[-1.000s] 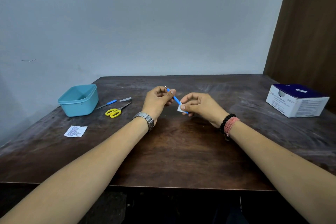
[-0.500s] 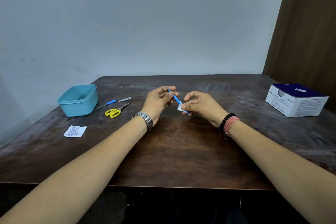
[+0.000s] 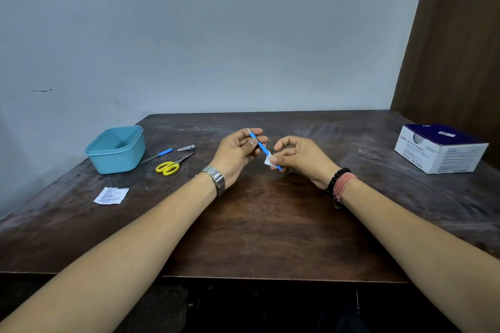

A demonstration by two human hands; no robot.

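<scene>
Left hand: You are holding the thin blue tool [image 3: 260, 144] in your left hand [image 3: 238, 153], with your fingers curled round its top half to steady it.
Right hand: You are pinching a small white pad [image 3: 268, 161] onto the tool's lower part with your right hand [image 3: 300, 157], thumb and fingers pressing together on it.
Where the tool is: It is hanging in the air between your two hands, slanting down to your right, above the middle of the counter [image 3: 270, 224].
Why held this way: I think you are wiping the tool clean, one hand steadying and the other rubbing.
Box: The white and blue box [image 3: 441, 153] is sitting at your right, likely for easy reaching.
Left side: A teal tub [image 3: 116, 150], a second blue tool [image 3: 159, 154], a nail clipper [image 3: 186, 147] and yellow scissors [image 3: 173, 165] are lying together, with a torn wrapper [image 3: 111, 194] nearer you.
Hard to see: The pad and your fingers are hiding part of the tool. The box print is looking too small to read.
</scene>
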